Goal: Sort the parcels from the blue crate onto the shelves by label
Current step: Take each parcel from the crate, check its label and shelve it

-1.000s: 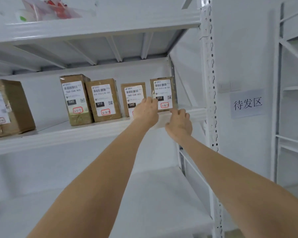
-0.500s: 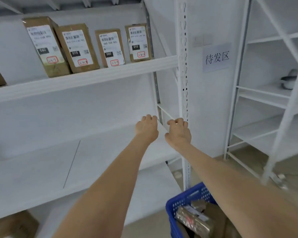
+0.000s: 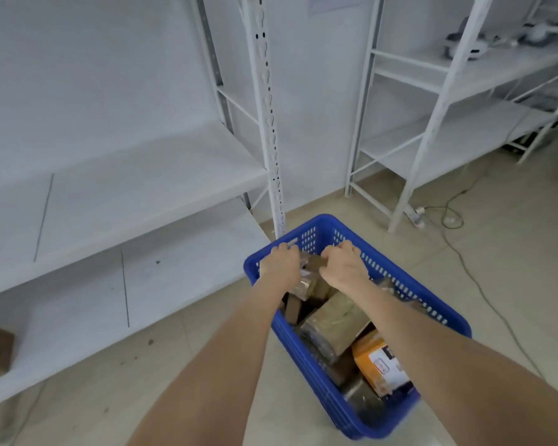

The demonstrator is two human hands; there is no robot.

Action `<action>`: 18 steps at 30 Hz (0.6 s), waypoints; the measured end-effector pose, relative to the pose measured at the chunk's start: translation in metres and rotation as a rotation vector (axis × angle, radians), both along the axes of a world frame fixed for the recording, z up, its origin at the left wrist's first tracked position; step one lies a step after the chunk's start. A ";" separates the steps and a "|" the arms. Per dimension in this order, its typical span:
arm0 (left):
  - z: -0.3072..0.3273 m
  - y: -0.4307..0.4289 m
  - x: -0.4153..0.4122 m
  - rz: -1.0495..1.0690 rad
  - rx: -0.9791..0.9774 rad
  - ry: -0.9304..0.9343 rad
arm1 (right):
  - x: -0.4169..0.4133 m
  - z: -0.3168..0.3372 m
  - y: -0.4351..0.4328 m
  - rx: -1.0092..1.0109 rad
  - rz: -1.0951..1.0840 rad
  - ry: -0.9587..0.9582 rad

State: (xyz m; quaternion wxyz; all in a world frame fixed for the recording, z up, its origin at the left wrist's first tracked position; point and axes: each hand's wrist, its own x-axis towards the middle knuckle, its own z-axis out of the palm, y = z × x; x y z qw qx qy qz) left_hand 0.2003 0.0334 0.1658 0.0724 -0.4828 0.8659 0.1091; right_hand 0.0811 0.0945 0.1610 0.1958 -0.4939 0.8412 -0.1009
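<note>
A white metal shelving unit (image 3: 142, 175) fills the left side, its flat boards crossed by thin dark seams and carried by a perforated white upright post (image 3: 268, 101). Behind it stands a plain white wall (image 3: 316, 107). To the right, a second white open-frame rack (image 3: 432, 123) runs along that wall, with blurred grey-and-white devices (image 3: 464, 43) on an upper board. The pale beige tiled floor (image 3: 512, 252) carries a thin dark cable (image 3: 474, 278) that winds from a white power strip (image 3: 416, 215) beside the rack's foot. Light is soft and even.
</note>
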 end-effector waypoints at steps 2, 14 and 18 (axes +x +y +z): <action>-0.018 0.018 -0.018 -0.015 0.054 -0.012 | -0.017 -0.015 0.019 0.037 -0.023 -0.032; -0.125 0.117 -0.150 0.043 0.286 -0.096 | -0.153 -0.118 0.109 0.177 -0.230 -0.188; -0.158 0.146 -0.190 0.084 0.396 -0.118 | -0.195 -0.154 0.130 0.288 -0.412 -0.322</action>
